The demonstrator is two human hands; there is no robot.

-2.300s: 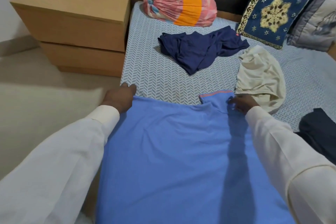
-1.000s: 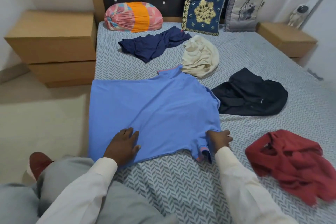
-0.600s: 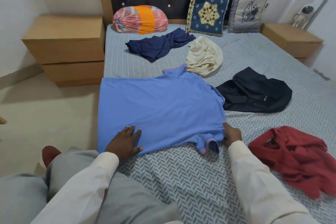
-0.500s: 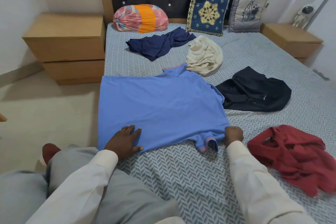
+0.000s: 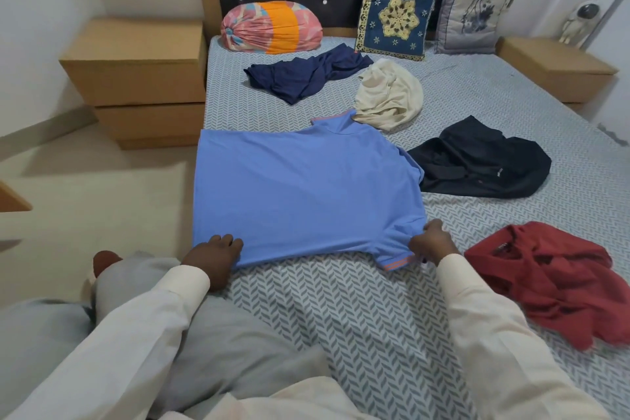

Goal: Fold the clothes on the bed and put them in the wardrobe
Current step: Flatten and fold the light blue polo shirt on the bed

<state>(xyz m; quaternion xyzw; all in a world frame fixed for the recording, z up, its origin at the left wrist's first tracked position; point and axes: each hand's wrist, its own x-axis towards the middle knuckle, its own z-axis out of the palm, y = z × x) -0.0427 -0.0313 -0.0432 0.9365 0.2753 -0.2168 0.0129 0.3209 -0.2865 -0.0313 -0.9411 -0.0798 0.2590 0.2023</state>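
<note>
A light blue polo shirt [image 5: 300, 187] lies spread flat on the bed [image 5: 341, 310], its collar pointing to the headboard. My left hand [image 5: 213, 254] grips its near left edge with curled fingers. My right hand [image 5: 431, 242] pinches the cloth by the near sleeve, whose cuff has an orange stripe. Other loose clothes lie around: a navy garment [image 5: 303, 77], a cream one [image 5: 388, 95], a black one [image 5: 477, 164] and a red one [image 5: 552, 280].
A striped bolster [image 5: 271, 27] and two cushions [image 5: 395, 12] lean on the dark headboard. Wooden bedside units stand at the left [image 5: 136, 75] and the right [image 5: 555, 68]. The floor [image 5: 85, 201] lies left of the bed. My knee in grey cloth rests on the near edge.
My left hand slid toward the shirt's left edge and curled onto it. My right hand closed on the cloth by the sleeve. The shirt itself stays spread out.
</note>
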